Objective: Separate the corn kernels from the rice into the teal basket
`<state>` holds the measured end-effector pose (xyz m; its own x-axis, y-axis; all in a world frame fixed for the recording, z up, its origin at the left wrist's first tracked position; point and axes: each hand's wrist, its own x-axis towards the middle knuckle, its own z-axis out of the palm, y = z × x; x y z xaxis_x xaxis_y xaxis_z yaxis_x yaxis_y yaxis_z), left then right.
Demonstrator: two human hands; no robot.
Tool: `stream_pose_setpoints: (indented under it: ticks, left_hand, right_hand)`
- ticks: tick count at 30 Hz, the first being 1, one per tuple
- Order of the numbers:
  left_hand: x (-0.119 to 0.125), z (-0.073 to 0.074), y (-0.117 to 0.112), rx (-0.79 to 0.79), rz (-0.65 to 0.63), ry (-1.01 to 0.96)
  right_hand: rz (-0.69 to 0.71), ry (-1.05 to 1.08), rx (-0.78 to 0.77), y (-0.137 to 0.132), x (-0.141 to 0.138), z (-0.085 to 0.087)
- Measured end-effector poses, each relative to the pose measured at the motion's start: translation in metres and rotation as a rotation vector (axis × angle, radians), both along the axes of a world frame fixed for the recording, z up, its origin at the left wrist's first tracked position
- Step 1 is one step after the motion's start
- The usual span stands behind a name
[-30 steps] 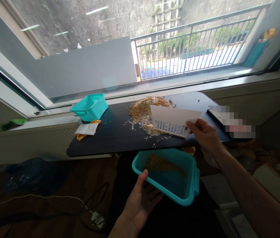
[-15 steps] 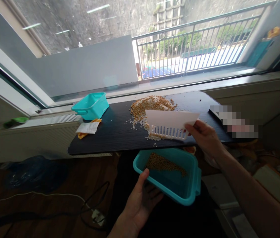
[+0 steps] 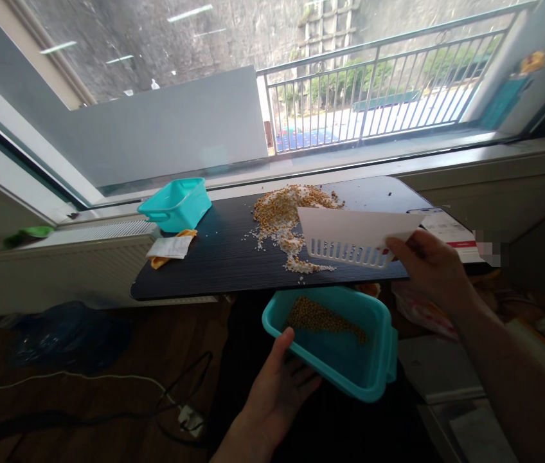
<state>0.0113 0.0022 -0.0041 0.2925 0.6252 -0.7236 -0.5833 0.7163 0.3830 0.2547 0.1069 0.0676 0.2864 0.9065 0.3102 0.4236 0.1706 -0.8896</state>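
Note:
My left hand [image 3: 282,392] grips the near rim of a turquoise plastic basin [image 3: 373,386], thumb over the edge and fingers underneath. Soybeans [image 3: 321,315] lie along the far side of its bottom. In my right hand [image 3: 427,260] is a white slotted scraper [image 3: 354,231], pinched at its right end, its slots pointing down above the dark tabletop [image 3: 219,270]. Left of and behind the scraper spreads a heap of soybeans mixed with white grains [image 3: 277,209]. A thin trail of the mix runs toward the table's front edge.
A second turquoise basin [image 3: 180,206] stands at the table's left end, beside a folded white and orange packet [image 3: 171,247]. Papers [image 3: 450,231] lie at the right end. A window rises behind; cables and a power plug [image 3: 190,421] are on the floor.
My right hand has moved the scraper to the right, away from the trail of beans and grains, uncovering more of it. The held basin has shifted slightly right with my left hand.

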Motion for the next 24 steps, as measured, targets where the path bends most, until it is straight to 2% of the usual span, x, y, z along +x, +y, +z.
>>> stream_pose_setpoints:
  ticks: [3, 10, 24]
  left_hand:
    - [0.002, 0.0, 0.001, -0.001, -0.011, 0.002]
    - [0.003, 0.002, 0.0, 0.006, -0.021, 0.005]
    - [0.003, 0.004, 0.002, 0.0, -0.011, -0.008]
  right_hand:
    - [0.014, -0.023, -0.028, -0.006, 0.005, 0.002]
    - [0.045, 0.025, -0.084, -0.008, 0.015, -0.011]
    - [0.027, 0.077, -0.1, -0.019, 0.016, -0.011]
